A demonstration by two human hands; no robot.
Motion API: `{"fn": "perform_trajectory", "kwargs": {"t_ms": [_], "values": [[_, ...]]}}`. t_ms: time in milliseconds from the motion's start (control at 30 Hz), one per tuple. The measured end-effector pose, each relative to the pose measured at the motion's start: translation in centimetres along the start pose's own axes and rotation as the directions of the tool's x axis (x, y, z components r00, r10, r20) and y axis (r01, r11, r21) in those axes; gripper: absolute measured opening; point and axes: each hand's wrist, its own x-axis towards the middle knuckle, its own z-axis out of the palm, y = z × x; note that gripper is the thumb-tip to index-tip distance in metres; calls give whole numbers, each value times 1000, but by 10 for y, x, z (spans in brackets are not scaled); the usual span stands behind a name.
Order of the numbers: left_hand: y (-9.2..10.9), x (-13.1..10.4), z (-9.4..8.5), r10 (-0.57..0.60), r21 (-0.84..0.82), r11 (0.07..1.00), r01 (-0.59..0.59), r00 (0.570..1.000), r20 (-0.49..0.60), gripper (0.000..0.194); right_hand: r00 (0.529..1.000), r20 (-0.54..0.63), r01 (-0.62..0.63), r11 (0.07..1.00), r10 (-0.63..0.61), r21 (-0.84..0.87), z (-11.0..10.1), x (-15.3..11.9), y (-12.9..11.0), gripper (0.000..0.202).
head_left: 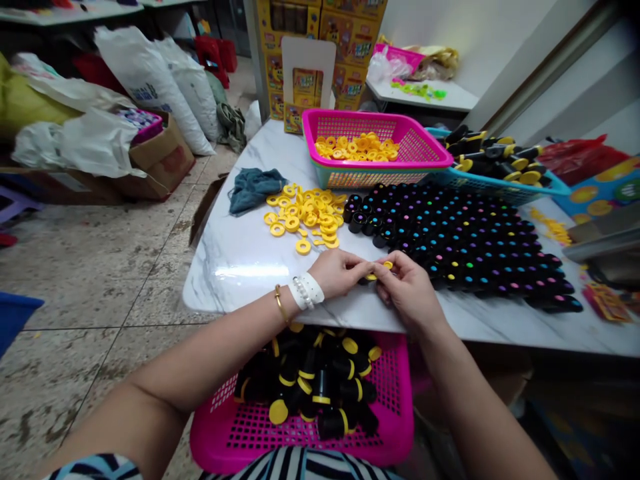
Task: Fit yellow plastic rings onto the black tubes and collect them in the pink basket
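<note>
My left hand [341, 272] and my right hand [411, 288] meet over the front of the table. Between their fingertips is a small yellow ring part [388, 265], with a bit of black showing beneath; the fingers hide most of it. Both hands are closed in a pinch. Beyond my left hand lies a loose pile of yellow rings with small tabs [313, 212]. To the right, many black cylinders [460, 233] stand packed in rows, their tops dotted blue, purple, pink, green and yellow. Below, a pink basket [400, 400] holds black cylinders with yellow ends [320, 383].
A pink basket [435, 155] of yellow rings stands at the back, inside or above a turquoise one. Beside it, a blue basket [540, 192] holds black-and-yellow pieces. A dark teal cloth [256, 189] lies left. Yellow boxes [345, 40] are stacked behind; white sacks [145, 80] stand on the floor.
</note>
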Motion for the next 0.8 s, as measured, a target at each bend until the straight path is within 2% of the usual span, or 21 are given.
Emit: {"fn": "perform_trajectory", "kwargs": {"t_ms": [67,200,367,467,533,600,700,800], "values": [[0,-1,-3,-11,-31,999,12,1000,29,46,998,54,-34,996,29,88,-6,1,1,28],[2,-3,-1,30,-30,999,-30,999,12,41,975,182,-171,953,128,250,-19,6,-3,36],[2,-2,0,47,2,999,-47,999,-2,43,925,307,-258,964,226,67,-15,17,-12,38],[0,-3,-1,22,-26,999,-20,997,70,44,914,320,-258,966,249,-14,-11,19,-15,36],[-1,-4,1,87,58,994,-92,993,86,30,918,311,-253,967,247,-22,-10,17,-14,34],[-2,-3,6,156,216,963,-161,987,40,17,919,318,-233,972,231,-30,-11,16,-14,33],[-1,-3,14,144,355,927,-124,989,-31,15,921,346,-168,984,180,-67,-12,11,-13,34],[1,-9,16,111,371,923,-100,994,-9,20,925,341,-151,986,167,-71,-11,-2,-13,32]]}}
